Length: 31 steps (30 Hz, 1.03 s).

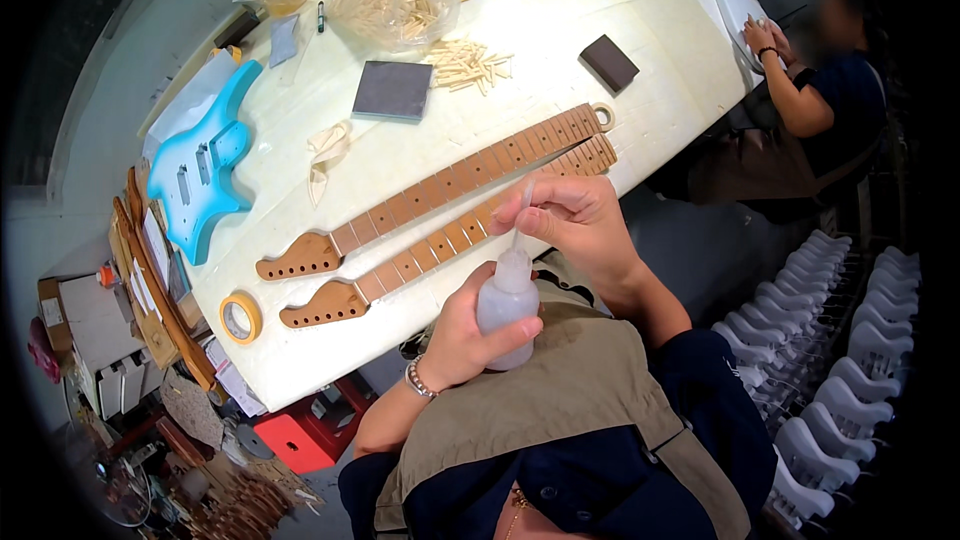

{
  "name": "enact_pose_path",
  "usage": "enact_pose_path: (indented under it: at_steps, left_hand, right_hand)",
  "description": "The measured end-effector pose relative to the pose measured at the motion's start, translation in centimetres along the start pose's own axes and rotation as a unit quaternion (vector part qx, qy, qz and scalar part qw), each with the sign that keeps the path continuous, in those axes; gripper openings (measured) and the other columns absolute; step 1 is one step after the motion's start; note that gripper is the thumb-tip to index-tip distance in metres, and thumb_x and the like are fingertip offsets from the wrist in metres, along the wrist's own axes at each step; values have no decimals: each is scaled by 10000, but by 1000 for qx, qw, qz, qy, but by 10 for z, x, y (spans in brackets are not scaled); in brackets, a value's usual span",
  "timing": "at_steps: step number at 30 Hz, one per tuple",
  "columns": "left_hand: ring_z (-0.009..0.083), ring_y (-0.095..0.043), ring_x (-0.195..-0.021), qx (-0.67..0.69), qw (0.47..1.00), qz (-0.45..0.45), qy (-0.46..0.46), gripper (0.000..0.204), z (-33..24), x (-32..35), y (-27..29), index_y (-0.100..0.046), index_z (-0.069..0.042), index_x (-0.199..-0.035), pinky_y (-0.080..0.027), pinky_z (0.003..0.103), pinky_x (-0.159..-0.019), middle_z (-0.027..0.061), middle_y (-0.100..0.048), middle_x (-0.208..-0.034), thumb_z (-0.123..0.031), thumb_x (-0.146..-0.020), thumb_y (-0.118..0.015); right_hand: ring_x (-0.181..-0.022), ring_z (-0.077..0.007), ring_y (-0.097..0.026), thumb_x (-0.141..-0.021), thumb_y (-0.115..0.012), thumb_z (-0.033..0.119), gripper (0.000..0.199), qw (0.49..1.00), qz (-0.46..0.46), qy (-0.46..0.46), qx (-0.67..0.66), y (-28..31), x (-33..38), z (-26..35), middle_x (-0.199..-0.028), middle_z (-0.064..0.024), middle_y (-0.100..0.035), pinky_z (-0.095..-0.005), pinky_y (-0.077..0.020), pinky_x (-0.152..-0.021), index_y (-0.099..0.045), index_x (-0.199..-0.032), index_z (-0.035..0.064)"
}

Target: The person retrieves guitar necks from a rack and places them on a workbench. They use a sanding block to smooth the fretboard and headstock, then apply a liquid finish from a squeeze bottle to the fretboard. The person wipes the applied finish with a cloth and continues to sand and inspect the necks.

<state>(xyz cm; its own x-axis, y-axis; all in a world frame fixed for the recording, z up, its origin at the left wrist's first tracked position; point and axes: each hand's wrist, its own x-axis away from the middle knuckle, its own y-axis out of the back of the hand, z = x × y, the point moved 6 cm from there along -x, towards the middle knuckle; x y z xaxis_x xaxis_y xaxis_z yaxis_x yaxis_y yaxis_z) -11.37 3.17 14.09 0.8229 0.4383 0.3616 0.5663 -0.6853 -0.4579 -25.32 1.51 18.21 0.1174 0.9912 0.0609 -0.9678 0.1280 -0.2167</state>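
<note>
My left hand (462,335) is wrapped round a translucent squeeze bottle (507,312) with pale contents, held upright in front of my apron. Above it, my right hand (585,220) pinches the bottle's thin nozzle (517,238) between thumb and fingers. Just beyond my hands two guitar necks lie side by side on the table, slanting up to the right. The farther neck (430,197) shows its whole fretted board and headstock. Part of the nearer neck (405,265) is hidden behind my right hand.
A blue guitar body (205,165) lies at the table's left. Tape rolls (240,318), a grey sanding block (392,90), a dark block (608,63), wooden sticks (468,65) and a bag of sticks (395,5) are on the table. At right, another person (815,110) handles a white guitar body.
</note>
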Motion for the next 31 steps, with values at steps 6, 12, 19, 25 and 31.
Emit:
enact_pose_path:
  at_steps: [6, 12, 19, 25, 31]
  left_hand:
    - [134, -540, -883, -20, 1000, -4, -21, 480, 2, 1, 1, -494, -6, -1102, -430, 277, -789, 59, -556, -965, -244, -742, -705]
    - [129, -535, -873, -13, 1000, 1, -27, 470, 3, 1, 0, -497, -3, -1095, -430, 272, -775, 57, -550, -960, -239, -745, -703]
    - [121, -530, -856, -16, 999, -2, -28, 452, 2, 1, -2, -497, -1, -1087, -429, 264, -760, 50, -546, -939, -230, -752, -696]
    - [142, -557, -828, -51, 998, -35, -32, 505, 2, 1, 2, -483, 20, -1082, -446, 274, -741, 81, -575, -915, -276, -738, -705]
    - [169, -583, -867, -142, 989, -16, -38, 535, -2, 1, 2, -418, -2, -1177, -458, 304, -788, 95, -590, -937, -203, -756, -680]
  right_hand:
    - [-739, -158, -602, -773, -651, 60, 64, 969, -33, 156, 190, -2, 4, 18, -787, -52, -657, -260, -475, -648, -672, -831, 42]
    - [-826, -191, -601, -743, -668, 32, 95, 935, -41, 204, 287, -6, 8, 29, -801, -49, -670, -285, -481, -708, -664, -837, 20]
    - [-816, -202, -609, -697, -693, 14, 147, 898, -79, 279, 330, -10, 11, 34, -798, -42, -669, -289, -478, -701, -669, -840, 31]
    - [-803, -181, -614, -825, -606, 109, 100, 967, -41, 129, 214, -2, 5, 16, -813, -72, -659, -276, -475, -700, -659, -864, 33]
    - [-856, -185, -610, -929, -479, 209, 236, 1000, 7, 7, 14, 6, 1, 1, -893, -91, -652, -274, -455, -791, -653, -983, 59]
